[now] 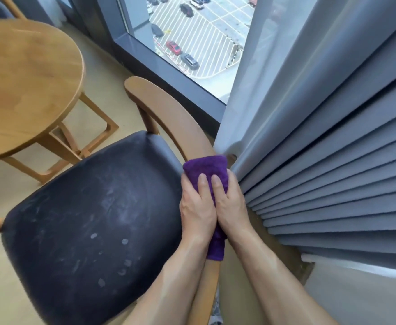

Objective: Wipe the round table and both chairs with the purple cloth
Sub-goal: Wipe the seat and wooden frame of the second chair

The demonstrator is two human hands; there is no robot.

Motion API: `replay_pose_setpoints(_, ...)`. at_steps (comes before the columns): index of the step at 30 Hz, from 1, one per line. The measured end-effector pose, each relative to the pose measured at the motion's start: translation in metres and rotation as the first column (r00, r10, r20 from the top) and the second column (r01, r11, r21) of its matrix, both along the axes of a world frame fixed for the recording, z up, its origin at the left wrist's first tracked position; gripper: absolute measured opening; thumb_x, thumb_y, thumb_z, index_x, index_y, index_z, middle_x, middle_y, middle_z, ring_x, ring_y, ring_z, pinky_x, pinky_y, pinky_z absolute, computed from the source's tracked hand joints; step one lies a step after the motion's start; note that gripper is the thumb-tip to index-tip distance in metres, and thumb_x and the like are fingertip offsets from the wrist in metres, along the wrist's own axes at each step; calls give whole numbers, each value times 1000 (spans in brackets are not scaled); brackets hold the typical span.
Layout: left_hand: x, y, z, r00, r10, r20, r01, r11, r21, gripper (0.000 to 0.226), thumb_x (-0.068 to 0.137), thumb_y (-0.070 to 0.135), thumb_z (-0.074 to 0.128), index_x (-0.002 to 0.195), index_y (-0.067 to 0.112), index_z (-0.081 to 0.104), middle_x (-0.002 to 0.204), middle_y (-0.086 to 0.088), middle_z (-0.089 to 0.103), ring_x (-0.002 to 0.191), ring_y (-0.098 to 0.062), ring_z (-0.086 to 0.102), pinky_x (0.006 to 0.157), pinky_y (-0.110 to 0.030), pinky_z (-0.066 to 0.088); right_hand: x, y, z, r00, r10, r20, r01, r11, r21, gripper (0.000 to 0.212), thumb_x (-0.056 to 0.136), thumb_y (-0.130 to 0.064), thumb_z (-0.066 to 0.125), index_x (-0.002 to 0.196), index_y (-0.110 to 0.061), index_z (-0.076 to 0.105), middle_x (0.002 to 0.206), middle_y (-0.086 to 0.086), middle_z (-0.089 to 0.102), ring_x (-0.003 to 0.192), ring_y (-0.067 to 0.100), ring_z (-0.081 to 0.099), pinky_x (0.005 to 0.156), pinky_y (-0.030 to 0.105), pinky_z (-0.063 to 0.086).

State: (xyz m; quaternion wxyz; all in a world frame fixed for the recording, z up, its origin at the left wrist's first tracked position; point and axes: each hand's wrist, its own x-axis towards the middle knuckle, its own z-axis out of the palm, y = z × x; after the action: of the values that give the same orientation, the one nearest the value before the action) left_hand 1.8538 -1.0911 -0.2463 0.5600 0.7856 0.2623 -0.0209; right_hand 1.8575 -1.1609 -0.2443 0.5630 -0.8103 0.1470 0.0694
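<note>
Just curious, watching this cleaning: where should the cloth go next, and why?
Probably slide the purple cloth further along the chair's wooden backrest toward its far end: both hands press it on the rail's middle, and the stretch ahead looks untouched.

Grey pleated curtain [333, 160] hangs at right, folds fanned out. Sheer white curtain [251, 78] just beside it, against window [192, 31]. Car park with parked cars [173, 46] far below. Beige floor [0, 184] beneath.

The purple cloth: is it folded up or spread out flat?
Folded: the purple cloth wraps thickly over the chair's wooden backrest, gripped by left hand and right hand.
</note>
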Motion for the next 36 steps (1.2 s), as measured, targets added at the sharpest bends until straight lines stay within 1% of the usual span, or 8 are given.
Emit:
replay_pose_setpoints(3, -11, 0, 3, 1000, -26, -8, 26, 999, 18, 42, 104, 44, 38, 139, 23, 48, 124, 5, 64, 114, -15, 60, 94, -26, 43, -10, -1, 0, 1000, 1, -14, -1, 1000, 5, 3, 99, -42, 48, 100, -41, 51, 98, -18, 64, 90, -12, 57, 73, 9, 42)
replay_pose_setpoints(6, -2, 0, 2, 999, 2, -36, -2, 1000, 9, 38, 103, 45, 38, 132, 23, 50, 116, 6, 66, 108, -14, 62, 89, -27, 45, 2, -1, -2, 999, 30, -10, -30, 999, -31, 8, 99, -40, 49, 102, -32, 51, 97, -12, 63, 88, 0, 59, 72, 18, 43)
replay_pose_setpoints(9, 23, 3, 4, 997, 56, -48, -56, 998, 4, 38, 103, 46, 38, 127, 20, 50, 116, 3, 64, 107, -16, 60, 86, -26, 42, 34, -1, -1, 994, 113, -4, -113, 987, -111, 19, 100, -40, 47, 103, -22, 50, 96, -9, 60, 87, 8, 56, 66, 12, 38)
replay_pose_setpoints(17, 100, 29, 5, 982, 181, -51, -182, 983, -14, 44, 104, 45, 37, 126, 8, 47, 123, -12, 60, 115, -29, 56, 87, -29, 37, 130, 22, 1, 935, 354, 22, -323, 874, -364, 35, 100, -44, 42, 96, -9, 45, 97, 14, 60, 88, 32, 57, 75, 41, 43)
replay_pose_setpoints(24, 182, 71, 8, 933, 355, -55, -354, 935, 29, 51, 105, 43, 32, 139, 4, 40, 140, -17, 51, 128, -32, 50, 103, -40, 40, 226, 76, 1, 832, 553, 38, -455, 721, -523, 32, 101, -43, 41, 101, -11, 46, 109, 18, 62, 100, 35, 57, 72, 34, 31)
replay_pose_setpoints(27, 212, 90, 9, 908, 415, -60, -411, 909, 70, 50, 105, 42, 31, 141, 8, 38, 141, -15, 50, 127, -32, 50, 100, -45, 42, 260, 99, 2, 772, 633, 58, -502, 662, -557, 35, 102, -41, 40, 103, -7, 49, 109, 20, 63, 102, 38, 57, 73, 34, 30)
replay_pose_setpoints(31, 240, 115, 7, 888, 458, -43, -453, 887, 88, 45, 106, 39, 29, 139, 9, 40, 136, -17, 53, 121, -33, 55, 91, -38, 42, 292, 125, 5, 683, 725, 93, -554, 596, -582, 29, 102, -38, 41, 92, -11, 43, 92, 14, 59, 93, 33, 56, 70, 31, 25)
replay_pose_setpoints(36, 254, 142, 4, 916, 402, -20, -393, 905, 164, 44, 105, 39, 30, 137, 16, 49, 136, -13, 56, 123, -32, 53, 86, -35, 34, 312, 143, 6, 627, 767, 132, -563, 564, -604, 28, 101, -36, 41, 91, -11, 46, 90, 7, 54, 86, 26, 51, 71, 29, 27)
